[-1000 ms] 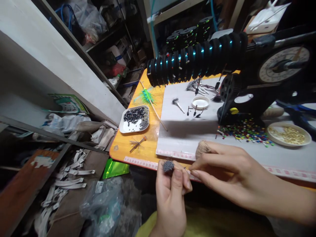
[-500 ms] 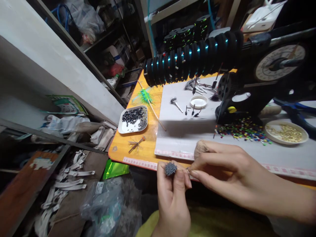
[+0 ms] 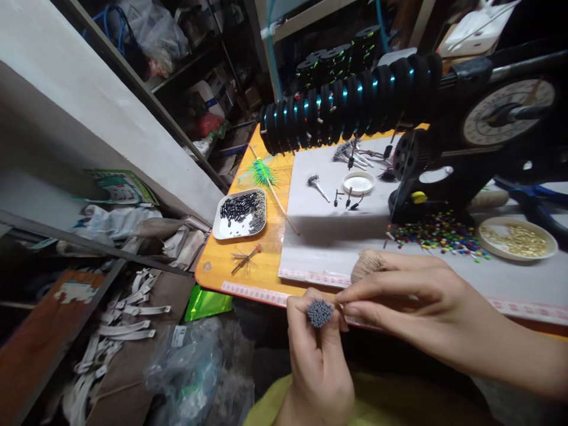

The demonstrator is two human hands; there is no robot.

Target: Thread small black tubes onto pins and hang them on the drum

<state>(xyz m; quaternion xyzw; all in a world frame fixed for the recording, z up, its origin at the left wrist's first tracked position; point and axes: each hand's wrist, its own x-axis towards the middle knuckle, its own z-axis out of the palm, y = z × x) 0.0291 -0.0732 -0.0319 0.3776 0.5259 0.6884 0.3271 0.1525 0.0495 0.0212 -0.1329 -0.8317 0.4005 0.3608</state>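
My left hand (image 3: 317, 361) is wrapped round a bundle of thin stems with small round grey tips (image 3: 320, 313). The tips face up toward me. Beside it, my right hand (image 3: 412, 302) comes in from the right with thumb and forefinger pinched together. Their tips are close against the bundle's side, and what lies between them is too small to make out. A tan spool of twine or thread (image 3: 367, 264) shows just behind the right forefinger; whether the other fingers hold it is hidden.
A tray of black beads (image 3: 237, 228) stands on the yellow table (image 3: 213, 266). To the right are loose colourful beads (image 3: 444, 236), a dish of gold pieces (image 3: 517, 239) and blue-handled pliers (image 3: 536, 201). A black machine (image 3: 444, 183) with a ridged roller (image 3: 350, 103) rises behind.
My left hand has shifted slightly right, and the bundle's tips have turned more squarely toward me. The right hand keeps its pinch close beside the bundle.
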